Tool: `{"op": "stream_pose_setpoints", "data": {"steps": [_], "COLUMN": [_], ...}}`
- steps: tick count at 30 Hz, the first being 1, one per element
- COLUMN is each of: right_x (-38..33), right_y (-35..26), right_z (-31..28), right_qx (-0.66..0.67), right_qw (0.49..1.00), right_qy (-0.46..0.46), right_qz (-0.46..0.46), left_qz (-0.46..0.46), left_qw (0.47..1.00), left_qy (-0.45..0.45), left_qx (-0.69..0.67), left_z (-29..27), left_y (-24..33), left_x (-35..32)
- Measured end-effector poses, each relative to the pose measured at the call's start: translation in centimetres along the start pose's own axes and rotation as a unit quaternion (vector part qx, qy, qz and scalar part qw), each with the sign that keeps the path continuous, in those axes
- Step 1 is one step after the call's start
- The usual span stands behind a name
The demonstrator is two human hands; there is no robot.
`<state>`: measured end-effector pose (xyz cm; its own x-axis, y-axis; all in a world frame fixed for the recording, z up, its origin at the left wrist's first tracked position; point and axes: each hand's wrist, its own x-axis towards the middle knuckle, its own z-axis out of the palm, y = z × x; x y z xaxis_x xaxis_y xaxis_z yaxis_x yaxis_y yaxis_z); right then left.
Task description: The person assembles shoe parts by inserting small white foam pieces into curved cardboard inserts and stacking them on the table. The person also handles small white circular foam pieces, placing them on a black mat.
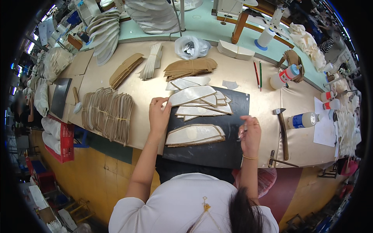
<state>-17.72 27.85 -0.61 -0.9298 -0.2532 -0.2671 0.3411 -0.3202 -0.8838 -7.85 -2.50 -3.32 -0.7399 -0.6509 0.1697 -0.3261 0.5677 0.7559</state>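
My left hand [157,116] has its fingers bent at the left end of a white curved piece [192,95] with a brown edge, and appears to pinch it. That piece lies over a loose pile of similar white pieces [202,111] on a black mat [190,156]. Nearer me on the mat rests a neat stack of white curved pieces [194,134]. Over the mat's right edge, my right hand [251,134] is closed, fingers curled around something small and greyish that I cannot make out.
Bundled brown pieces [107,114] lie left, another brown bundle [190,69] behind the pile. A hammer [282,132], a clear bottle [303,120], two pencils [258,75] and a glue bottle [284,77] stand or lie right. A red basket [67,141] is left.
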Motion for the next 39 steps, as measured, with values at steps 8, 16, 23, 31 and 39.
{"op": "stream_pose_setpoints", "data": {"steps": [8,16,23,31,39], "right_x": [-2.3,-2.2,-2.1,-2.1,-2.3], "right_y": [2.3,2.3,2.2,1.7,1.1], "right_z": [9.9,11.2,10.6,10.6,10.1], "right_qx": [-0.283,-0.339,-0.352,-0.355,-0.199], "right_qw": [0.942,0.918,0.907,0.895,0.933], "right_qy": [-0.165,-0.171,-0.197,-0.243,-0.296], "right_qz": [-0.065,-0.118,-0.124,-0.119,0.044], "left_qz": [-0.064,0.09,0.072,-0.031,-0.126], "left_qw": [0.938,0.973,0.971,0.926,0.881], "left_qy": [-0.14,-0.081,-0.097,-0.149,-0.192], "left_qx": [-0.312,-0.197,-0.209,-0.345,-0.414], "left_z": [-1.6,-1.5,-1.8,-1.9,-1.8], "left_y": [7.1,6.8,6.9,6.1,5.2], "left_x": [-5.3,-6.5,-7.0,-7.1,-6.8]}}
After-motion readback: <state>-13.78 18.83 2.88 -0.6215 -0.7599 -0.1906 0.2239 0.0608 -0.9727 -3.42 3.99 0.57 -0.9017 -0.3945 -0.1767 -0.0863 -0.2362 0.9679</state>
